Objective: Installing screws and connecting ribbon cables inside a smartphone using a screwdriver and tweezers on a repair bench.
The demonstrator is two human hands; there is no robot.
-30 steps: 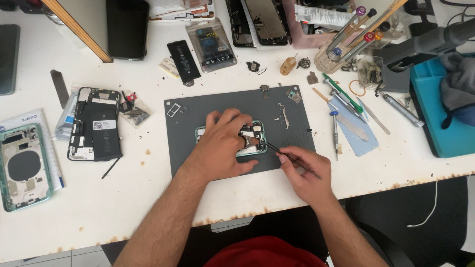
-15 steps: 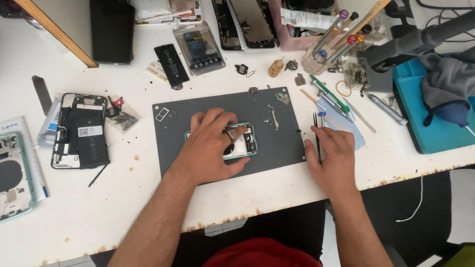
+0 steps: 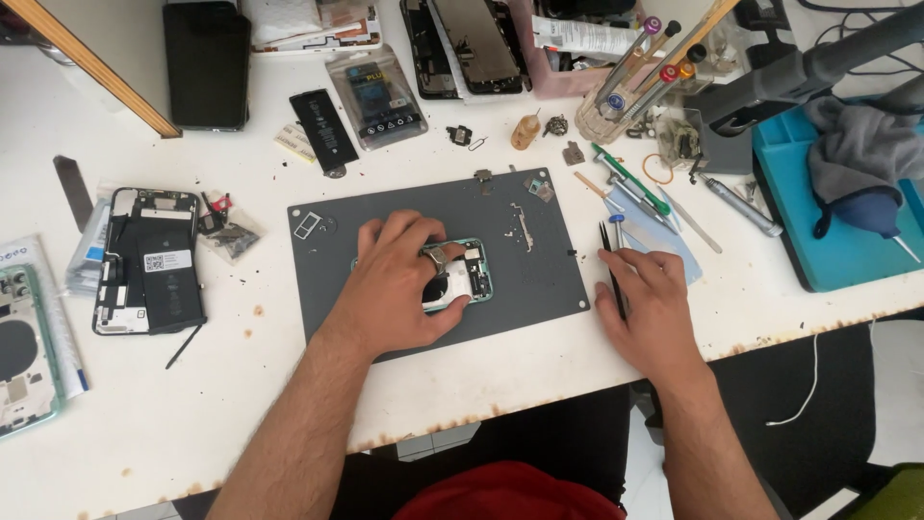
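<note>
Pressing down on the small phone frame (image 3: 460, 274), the left hand (image 3: 399, 284) lies flat over it with its fingers spread, just as it did a moment ago. The frame sits in the middle of the dark grey mat (image 3: 539, 279) on the white worktop (image 3: 241, 404), and only its right end peeks out from under the hand.

The right hand (image 3: 650, 308) has changed the most. A second ago it was close to the frame, pointing a thin tool at it. Now it has slid off the mat to the right and rests on the worktop. Its fingers lie loose over the black tweezers (image 3: 612, 260), which poke out past the fingertips. I cannot tell if it grips them or only covers them.

Beside that hand lies a pale blue card (image 3: 674, 250) with a green screwdriver (image 3: 630, 179) just above. Far to the left sits an opened black phone (image 3: 149, 260).
</note>
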